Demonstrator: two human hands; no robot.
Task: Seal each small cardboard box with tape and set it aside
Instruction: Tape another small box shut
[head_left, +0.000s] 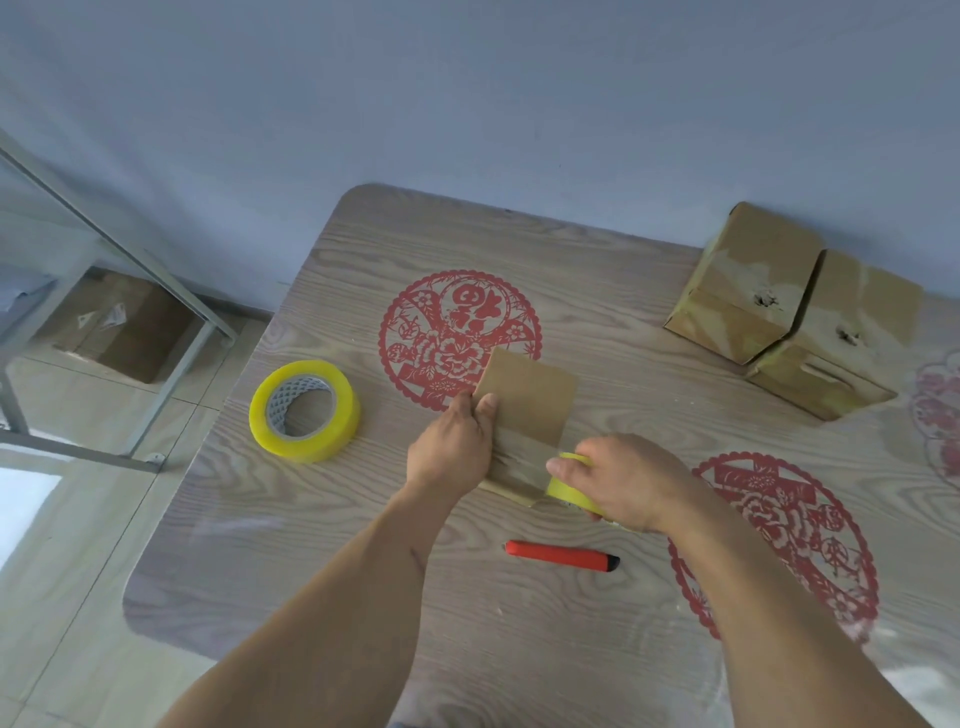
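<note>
A small brown cardboard box (530, 400) lies on the wooden table (519, 623) in the middle. My left hand (452, 447) holds its left edge, thumb on top. My right hand (623, 480) grips a small yellow tape roll (566, 488) at the box's near right corner. A shiny strip of tape runs across the box's near part from that roll.
A larger yellow tape roll (305, 410) lies to the left. A red utility knife (561, 555) rests near the front. Two taped cardboard boxes (779, 306) stand at the back right by the wall. Red paper-cut patterns decorate the tabletop.
</note>
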